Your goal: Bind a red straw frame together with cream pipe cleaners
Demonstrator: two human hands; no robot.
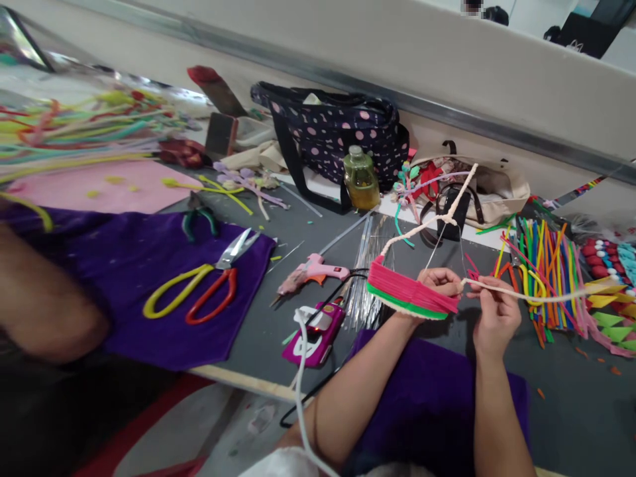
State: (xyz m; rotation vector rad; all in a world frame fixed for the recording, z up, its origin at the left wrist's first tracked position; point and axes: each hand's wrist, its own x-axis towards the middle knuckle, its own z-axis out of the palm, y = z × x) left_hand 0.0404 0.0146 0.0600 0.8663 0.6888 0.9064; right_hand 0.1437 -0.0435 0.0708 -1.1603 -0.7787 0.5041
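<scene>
A pink, green and cream band of pipe cleaners (410, 291) sits in front of my left hand (440, 281), whose fingers are closed around its back side near the cream stem. From the band rises a twisted cream stem (415, 232) that forks near the top. My right hand (497, 308) pinches a long cream pipe cleaner (551, 296) close to my left fingertips, and its free end stretches to the right. Thin wires run down from the fork towards my hands. Part of my left hand is hidden behind the band.
Large scissors (231, 265) and green pliers (199, 218) lie on a purple cloth (149, 344). Beside it are a pink glue gun (313, 270) and a magenta device (314, 338). Behind stand a bottle (361, 179) and dotted bag (332, 126). Another person's arm (44, 298) reaches in at left.
</scene>
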